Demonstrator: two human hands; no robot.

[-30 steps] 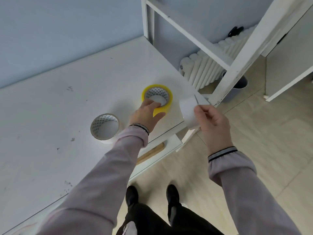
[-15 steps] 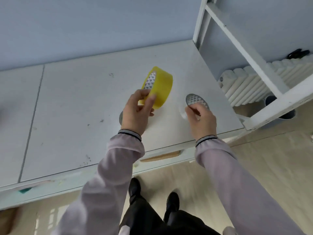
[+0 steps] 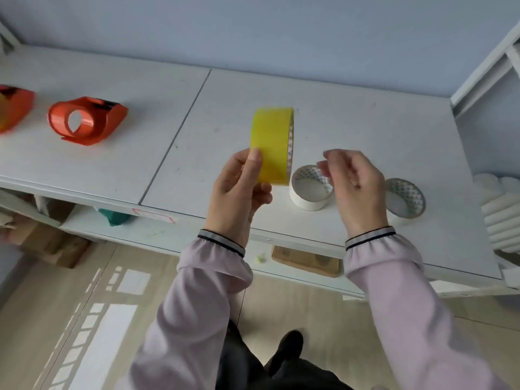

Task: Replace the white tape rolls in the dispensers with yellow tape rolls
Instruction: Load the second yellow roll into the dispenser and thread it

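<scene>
Now that the white paper tape roll (image 3: 311,187) has been dropped on the white desk (image 3: 365,130), the glossy yellow tape roll (image 3: 272,144) is pinched upright in the left hand (image 3: 239,190), right hand (image 3: 356,187) loosely open and empty, so the empty orange plastic dispenser (image 3: 87,121) far left can probably be loaded next.

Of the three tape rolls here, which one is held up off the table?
The yellow tape roll, pinched on edge in the left hand. The two white tape rolls lie flat on the table, beneath the empty right hand.
</scene>
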